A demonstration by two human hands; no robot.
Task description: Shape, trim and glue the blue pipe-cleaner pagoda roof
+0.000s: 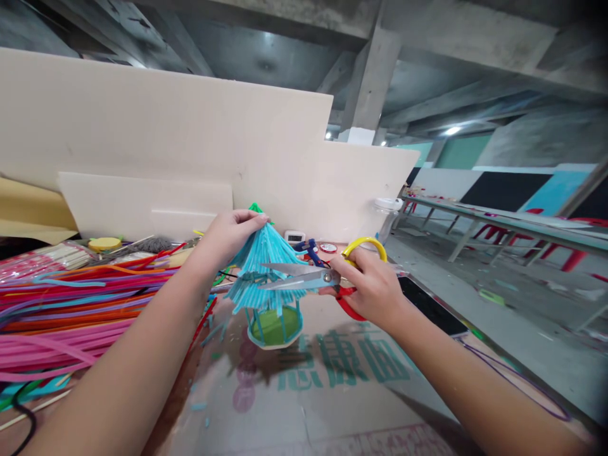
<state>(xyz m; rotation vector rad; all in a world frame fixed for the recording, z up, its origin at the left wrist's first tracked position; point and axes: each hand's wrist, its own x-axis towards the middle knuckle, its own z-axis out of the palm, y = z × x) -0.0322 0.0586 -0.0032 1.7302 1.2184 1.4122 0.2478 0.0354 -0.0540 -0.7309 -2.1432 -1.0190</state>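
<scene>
My left hand [237, 231] grips the upper roof of a small pavilion model [268, 253] made of blue pipe cleaners, with a green tip on top. Below its two layers of roof are thin blue posts and a green round base [275, 326], held above the cardboard. In my right hand [370, 282] is a pair of scissors [304, 277] with one yellow and one red handle loop. The blades are parted and lie across the front of the model, by the gap between the roof layers. Whether they touch the fringe I cannot tell.
Bundles of coloured pipe cleaners [71, 316] cover the left side. A printed cardboard sheet [247, 418] lies under the model, with blue scraps on it. A dark phone-like slab [432, 307] lies at right, a clear jar [382, 218] behind. White boards [166, 126] stand at the back.
</scene>
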